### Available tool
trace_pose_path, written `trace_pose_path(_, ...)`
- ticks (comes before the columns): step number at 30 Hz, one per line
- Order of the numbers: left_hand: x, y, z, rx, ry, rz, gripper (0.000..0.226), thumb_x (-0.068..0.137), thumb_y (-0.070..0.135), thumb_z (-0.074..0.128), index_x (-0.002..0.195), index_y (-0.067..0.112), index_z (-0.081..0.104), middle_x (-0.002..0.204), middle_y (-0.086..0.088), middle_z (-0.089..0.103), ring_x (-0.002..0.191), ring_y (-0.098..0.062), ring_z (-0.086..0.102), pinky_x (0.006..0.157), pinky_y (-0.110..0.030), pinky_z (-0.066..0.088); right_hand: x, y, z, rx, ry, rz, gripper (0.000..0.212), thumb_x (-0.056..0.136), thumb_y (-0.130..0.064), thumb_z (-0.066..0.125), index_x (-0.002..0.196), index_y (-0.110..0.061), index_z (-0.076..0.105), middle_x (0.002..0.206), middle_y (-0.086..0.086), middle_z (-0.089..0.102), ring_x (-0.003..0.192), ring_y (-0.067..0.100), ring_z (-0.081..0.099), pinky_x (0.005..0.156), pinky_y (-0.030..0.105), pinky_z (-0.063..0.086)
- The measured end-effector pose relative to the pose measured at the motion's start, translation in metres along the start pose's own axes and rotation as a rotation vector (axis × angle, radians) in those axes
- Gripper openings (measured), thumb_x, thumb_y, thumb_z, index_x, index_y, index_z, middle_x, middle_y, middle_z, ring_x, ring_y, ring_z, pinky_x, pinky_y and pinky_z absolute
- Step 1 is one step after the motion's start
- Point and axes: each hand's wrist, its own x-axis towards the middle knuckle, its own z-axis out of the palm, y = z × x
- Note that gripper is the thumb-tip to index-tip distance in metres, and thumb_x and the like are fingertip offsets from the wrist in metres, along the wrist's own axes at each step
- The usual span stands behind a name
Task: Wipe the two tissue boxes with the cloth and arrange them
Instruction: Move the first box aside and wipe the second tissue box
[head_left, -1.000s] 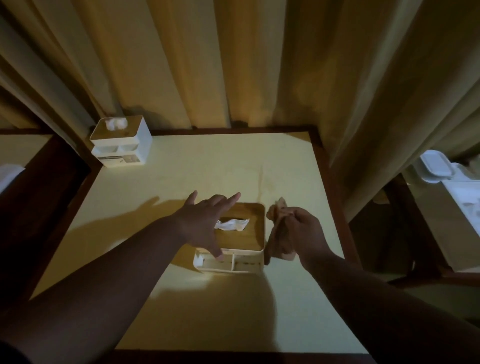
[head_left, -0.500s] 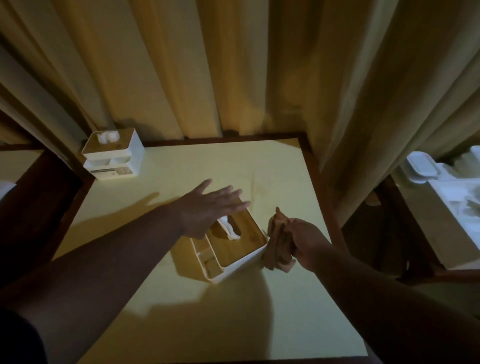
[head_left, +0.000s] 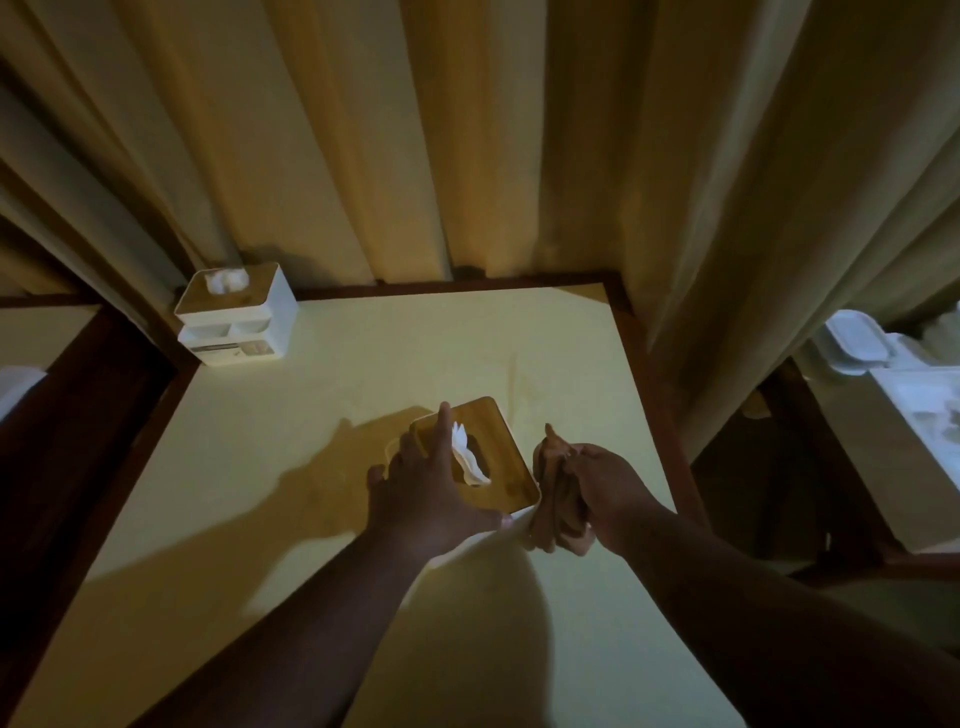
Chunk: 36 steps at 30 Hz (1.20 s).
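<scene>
Now your left hand (head_left: 426, 493) lies flat, fingers straight, on the near box (head_left: 498, 462); your right hand (head_left: 605, 493) grips the cloth (head_left: 550, 499) beside it.

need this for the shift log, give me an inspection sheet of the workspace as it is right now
surface: pale yellow table with a dark wooden border, hard shadows across it
job's things: near tissue box mid-table, wooden lid, tissue sticking up, turned at an angle; far tissue box at the back left corner, upright; cloth bunched against the near box's right side
clutter: nothing seen on the table
grippers: left hand rests on the near box, fingers straight across the lid; right hand grips the cloth
cables: nothing seen
surroundings: curtains behind the table; white lidded containers on a surface to the right; room is dim
</scene>
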Motion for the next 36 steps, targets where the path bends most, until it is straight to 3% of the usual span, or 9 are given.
trace_pose_path(7,0.025,-0.035,-0.029,0.023,-0.145,0.185,0.151,0.053,0.076,0.082,0.146,0.050,-0.034,0.171,0.002,-0.005,0.157,-0.021,0.001,0.123,-0.056,0.008,-0.009,-0.010,-0.002,0.003,0.061,-0.114,0.030,0.104,-0.027,0.050,0.093,-0.010,0.072,0.090,0.012,0.072,0.084,0.023,0.068,0.077,0.038,0.054)
trace_pose_path(11,0.039,-0.057,-0.051,-0.056,-0.209,0.228,0.147,0.057,0.061,0.089,0.149,0.055,-0.026,0.170,0.010,0.008,0.155,-0.022,0.016,0.123,-0.052,0.014,-0.012,-0.024,0.006,0.003,0.112,-0.177,0.033,0.104,-0.032,0.049,0.087,-0.013,0.071,0.085,0.007,0.073,0.082,0.023,0.070,0.076,0.040,0.055)
trace_pose_path(16,0.030,-0.031,-0.038,-0.063,-0.111,0.187,0.145,0.059,0.071,0.082,0.153,0.045,-0.025,0.168,0.010,0.018,0.153,-0.018,0.022,0.123,-0.055,0.005,-0.014,-0.016,0.038,-0.446,0.068,-0.895,0.015,0.101,-0.017,0.060,0.097,-0.023,0.073,0.093,-0.007,0.070,0.083,0.006,0.061,0.073,0.023,0.044)
trace_pose_path(19,0.027,-0.027,-0.029,-0.021,-0.099,0.192,0.146,0.061,0.066,0.083,0.152,0.041,-0.028,0.170,0.010,0.006,0.156,-0.012,0.010,0.123,-0.053,-0.001,-0.007,0.008,0.055,-0.650,-0.235,-1.041,0.026,0.102,-0.014,0.050,0.116,-0.023,0.070,0.114,-0.002,0.070,0.093,0.015,0.068,0.083,0.030,0.055)
trace_pose_path(22,0.029,-0.031,-0.029,0.008,-0.128,0.209,0.150,0.057,0.072,0.082,0.151,0.042,-0.031,0.171,0.008,-0.001,0.156,-0.009,0.001,0.122,-0.052,-0.006,0.004,0.021,0.050,-0.953,-0.172,-1.214,0.031,0.092,-0.023,0.051,0.117,-0.032,0.068,0.130,-0.007,0.067,0.079,0.023,0.070,0.063,0.035,0.056)
trace_pose_path(25,0.027,-0.030,-0.032,0.041,-0.145,0.220,0.149,0.058,0.076,0.080,0.152,0.040,-0.031,0.170,0.006,-0.009,0.155,-0.008,-0.004,0.122,-0.051,-0.007,0.020,0.004,0.033,-1.086,-0.010,-1.137,0.034,0.085,-0.043,0.059,0.119,-0.045,0.064,0.141,-0.017,0.060,0.069,0.022,0.070,0.057,0.032,0.053)
trace_pose_path(28,0.027,-0.027,-0.035,0.077,-0.137,0.235,0.148,0.060,0.074,0.079,0.153,0.037,-0.029,0.170,0.006,-0.007,0.156,-0.010,-0.003,0.122,-0.052,-0.007,0.027,-0.004,0.035,-1.040,0.126,-1.134,0.030,0.090,-0.042,0.059,0.118,-0.042,0.067,0.138,-0.011,0.063,0.062,0.022,0.069,0.055,0.033,0.052)
trace_pose_path(33,0.032,-0.025,-0.035,0.141,-0.153,0.263,0.150,0.059,0.076,0.079,0.152,0.036,-0.031,0.171,0.006,-0.003,0.156,-0.014,-0.005,0.122,-0.056,-0.006,0.001,0.010,0.045,-1.081,-0.190,-1.326,0.025,0.094,-0.025,0.052,0.113,-0.037,0.063,0.139,-0.009,0.059,0.079,0.018,0.071,0.062,0.035,0.052)
trace_pose_path(36,0.031,-0.023,-0.037,0.169,-0.149,0.277,0.146,0.061,0.076,0.077,0.154,0.035,-0.029,0.171,0.007,-0.003,0.156,-0.014,-0.006,0.122,-0.055,-0.007,0.028,-0.002,0.038,-1.039,-0.011,-1.191,0.032,0.093,-0.037,0.050,0.123,-0.042,0.062,0.145,-0.012,0.056,0.067,0.019,0.069,0.060,0.034,0.052)
